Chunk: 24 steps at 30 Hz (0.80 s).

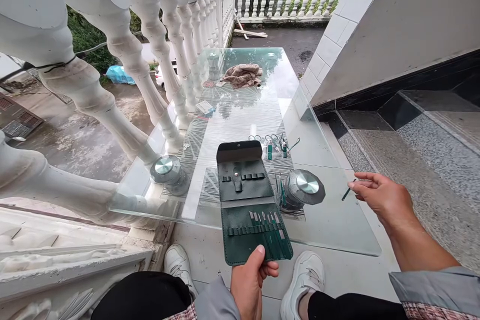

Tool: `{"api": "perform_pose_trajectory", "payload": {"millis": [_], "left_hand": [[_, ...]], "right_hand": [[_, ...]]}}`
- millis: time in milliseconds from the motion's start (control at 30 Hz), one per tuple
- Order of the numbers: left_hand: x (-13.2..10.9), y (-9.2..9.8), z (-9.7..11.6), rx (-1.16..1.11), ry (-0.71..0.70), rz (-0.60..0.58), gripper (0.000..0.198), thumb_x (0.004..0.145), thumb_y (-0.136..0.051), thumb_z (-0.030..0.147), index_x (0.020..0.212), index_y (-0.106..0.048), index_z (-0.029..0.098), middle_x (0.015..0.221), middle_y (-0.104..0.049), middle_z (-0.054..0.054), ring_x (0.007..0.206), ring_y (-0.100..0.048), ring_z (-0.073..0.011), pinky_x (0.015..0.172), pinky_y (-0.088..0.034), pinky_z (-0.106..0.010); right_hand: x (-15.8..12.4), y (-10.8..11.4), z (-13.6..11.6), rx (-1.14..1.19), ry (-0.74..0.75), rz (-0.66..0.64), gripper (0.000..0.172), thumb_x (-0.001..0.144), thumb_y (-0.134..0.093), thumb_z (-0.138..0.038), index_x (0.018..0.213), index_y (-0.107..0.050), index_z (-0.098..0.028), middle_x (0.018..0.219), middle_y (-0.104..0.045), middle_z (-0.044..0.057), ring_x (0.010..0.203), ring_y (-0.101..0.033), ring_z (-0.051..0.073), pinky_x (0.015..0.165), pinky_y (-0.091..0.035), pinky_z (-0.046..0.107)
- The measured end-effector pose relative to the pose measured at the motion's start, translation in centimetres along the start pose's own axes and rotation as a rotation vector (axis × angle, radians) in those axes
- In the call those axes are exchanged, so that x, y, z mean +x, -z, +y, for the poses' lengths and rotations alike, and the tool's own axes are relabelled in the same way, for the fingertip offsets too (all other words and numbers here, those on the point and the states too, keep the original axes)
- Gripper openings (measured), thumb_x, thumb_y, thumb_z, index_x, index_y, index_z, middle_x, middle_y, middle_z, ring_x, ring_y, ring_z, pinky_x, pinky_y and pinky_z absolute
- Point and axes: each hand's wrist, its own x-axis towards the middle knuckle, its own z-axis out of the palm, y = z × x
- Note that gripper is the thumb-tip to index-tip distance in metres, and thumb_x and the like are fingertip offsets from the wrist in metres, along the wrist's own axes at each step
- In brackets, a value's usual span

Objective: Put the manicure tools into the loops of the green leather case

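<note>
My left hand [250, 282] grips the bottom edge of an unfolded dark green manicure case [238, 247], thumb on top. Several slim metal tools with green handles [268, 232] sit in the loops of its lower panel, towards the right. The loops on the upper panel hold nothing. Out to the right, above the table's edge, my right hand [384, 200] pinches a thin green-handled manicure tool [345, 193]; its tip is partly hidden by the fingers. Beyond the case lie two nail clippers [269, 152] and scissors [272, 140]. More slim tools [280, 190] lie beside the case's right edge.
The glass table [330, 230] has round metal-capped supports [305, 182]. A crumpled brown cloth [243, 76] and a small card [205, 107] lie further back. White balusters [138, 50] line the left; stone steps [420, 145] rise on the right.
</note>
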Motion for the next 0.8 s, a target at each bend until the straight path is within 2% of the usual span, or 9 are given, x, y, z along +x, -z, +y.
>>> {"api": "perform_pose_trajectory", "payload": {"millis": [67, 133, 200, 300, 367, 433, 533, 633, 800], "left_hand": [[0.0, 0.0, 0.0, 0.002, 0.006, -0.003, 0.049, 0.058, -0.083, 0.037, 0.094, -0.062, 0.012, 0.068, -0.062, -0.003, 0.057, -0.059, -0.0172, 0.058, -0.049, -0.031], [-0.1, 0.1, -0.1, 0.017, 0.016, -0.019, 0.039, 0.060, -0.081, 0.040, 0.080, -0.063, 0.012, 0.066, -0.062, -0.004, 0.060, -0.060, -0.0180, 0.061, -0.049, -0.031], [0.0, 0.2, -0.2, 0.033, 0.013, -0.034, 0.036, 0.060, -0.080, 0.043, 0.068, -0.062, 0.013, 0.064, -0.062, -0.005, 0.061, -0.060, -0.0183, 0.063, -0.049, -0.031], [0.0, 0.3, -0.4, 0.036, 0.004, -0.028, 0.040, 0.057, -0.080, 0.047, 0.062, -0.060, 0.013, 0.062, -0.062, -0.005, 0.060, -0.059, -0.0179, 0.062, -0.048, -0.030], [0.0, 0.2, -0.5, 0.027, -0.002, -0.021, 0.041, 0.055, -0.081, 0.046, 0.066, -0.061, 0.012, 0.063, -0.062, -0.005, 0.058, -0.059, -0.0170, 0.060, -0.048, -0.030], [0.0, 0.1, -0.5, 0.006, -0.023, -0.019, 0.043, 0.055, -0.082, 0.045, 0.074, -0.061, 0.012, 0.064, -0.062, -0.003, 0.056, -0.058, -0.0159, 0.057, -0.048, -0.029], [0.0, 0.1, -0.5, -0.017, -0.050, -0.028, 0.046, 0.055, -0.081, 0.042, 0.083, -0.062, 0.012, 0.067, -0.062, -0.002, 0.054, -0.058, -0.0147, 0.055, -0.047, -0.029], [0.1, 0.1, -0.5, -0.006, -0.044, -0.028, 0.044, 0.056, -0.079, 0.041, 0.084, -0.061, 0.011, 0.068, -0.062, -0.002, 0.054, -0.057, -0.0146, 0.054, -0.046, -0.029], [0.1, 0.3, -0.5, 0.023, -0.041, -0.055, 0.040, 0.060, -0.074, 0.042, 0.081, -0.060, 0.011, 0.061, -0.061, -0.003, 0.053, -0.057, -0.0155, 0.057, -0.045, -0.030]], "right_hand": [[-0.8, 0.0, -1.9, 0.190, -0.129, 0.037, 0.033, 0.054, -0.071, -0.032, 0.082, -0.058, -0.022, 0.066, -0.061, 0.003, 0.057, -0.058, 0.019, 0.057, -0.053, 0.038], [-2.1, -0.1, -4.3, 0.305, -0.112, 0.048, 0.034, 0.056, -0.072, -0.032, 0.086, -0.058, -0.024, 0.068, -0.058, 0.002, 0.057, -0.057, 0.017, 0.061, -0.054, 0.039], [-3.8, -0.5, -6.7, 0.389, -0.061, -0.008, 0.034, 0.057, -0.073, -0.034, 0.087, -0.060, -0.023, 0.067, -0.057, 0.000, 0.057, -0.056, 0.015, 0.063, -0.055, 0.036], [-6.8, -2.1, -9.6, 0.461, 0.023, -0.189, 0.038, 0.057, -0.074, -0.037, 0.089, -0.062, -0.020, 0.069, -0.059, 0.000, 0.058, -0.058, 0.014, 0.060, -0.054, 0.033], [-8.9, -3.5, -10.8, 0.457, 0.035, -0.368, 0.037, 0.063, -0.072, -0.039, 0.091, -0.062, -0.019, 0.071, -0.060, 0.000, 0.059, -0.059, 0.013, 0.060, -0.054, 0.031], [-10.6, -4.9, -11.7, 0.442, 0.046, -0.552, 0.034, 0.067, -0.069, -0.040, 0.092, -0.062, -0.018, 0.071, -0.060, 0.000, 0.060, -0.059, 0.012, 0.061, -0.054, 0.029], [-12.4, -6.7, -12.7, 0.416, 0.084, -0.725, 0.030, 0.071, -0.065, -0.039, 0.091, -0.060, -0.018, 0.070, -0.058, 0.000, 0.061, -0.058, 0.012, 0.059, -0.053, 0.028], [-13.1, -8.0, -13.2, 0.370, 0.113, -0.800, 0.024, 0.073, -0.061, -0.038, 0.088, -0.060, -0.019, 0.068, -0.057, -0.001, 0.061, -0.057, 0.012, 0.057, -0.052, 0.027], [-13.4, -9.4, -13.0, 0.284, 0.127, -0.842, 0.019, 0.074, -0.057, -0.033, 0.088, -0.061, -0.020, 0.070, -0.058, -0.001, 0.060, -0.057, 0.012, 0.056, -0.051, 0.027]]}}
